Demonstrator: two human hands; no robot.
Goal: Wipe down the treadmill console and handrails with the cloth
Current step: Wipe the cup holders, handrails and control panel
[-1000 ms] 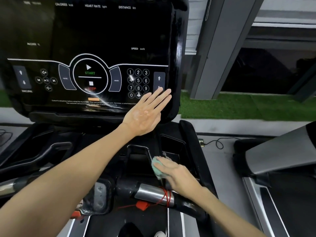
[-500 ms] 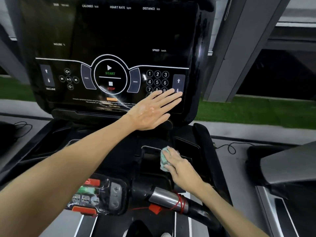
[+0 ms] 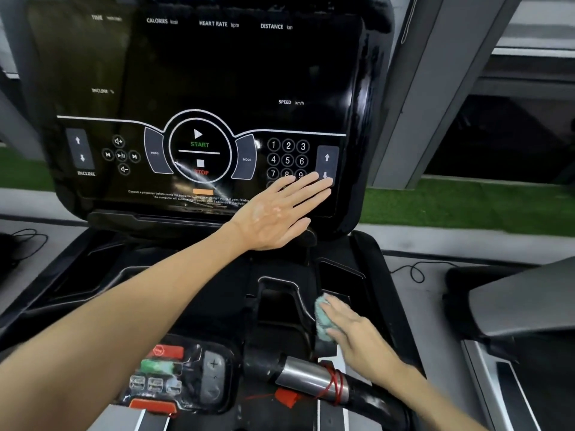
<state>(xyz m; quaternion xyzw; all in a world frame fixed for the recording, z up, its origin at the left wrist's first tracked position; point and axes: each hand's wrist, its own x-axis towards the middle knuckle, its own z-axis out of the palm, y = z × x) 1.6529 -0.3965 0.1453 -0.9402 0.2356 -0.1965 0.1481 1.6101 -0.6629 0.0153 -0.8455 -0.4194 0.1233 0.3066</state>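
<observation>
The treadmill's black console fills the upper left, with START and STOP marks and a number pad. My left hand lies flat with straight fingers on its lower right corner, over the lower number keys. Below, on the dark tray beside a cup pocket, my right hand holds a bunched pale green cloth against the plastic; the thumb is hidden. The front handrail, with a silver grip, runs just below that hand.
A red cord is wound round the silver grip. A small control pad with red and green buttons sits low centre. A second treadmill stands to the right. A thin black cable lies on the floor between them.
My right hand has slid the cloth a little farther up the tray, away from the handrail. My left hand stays flat on the console corner. My head has moved closer.
</observation>
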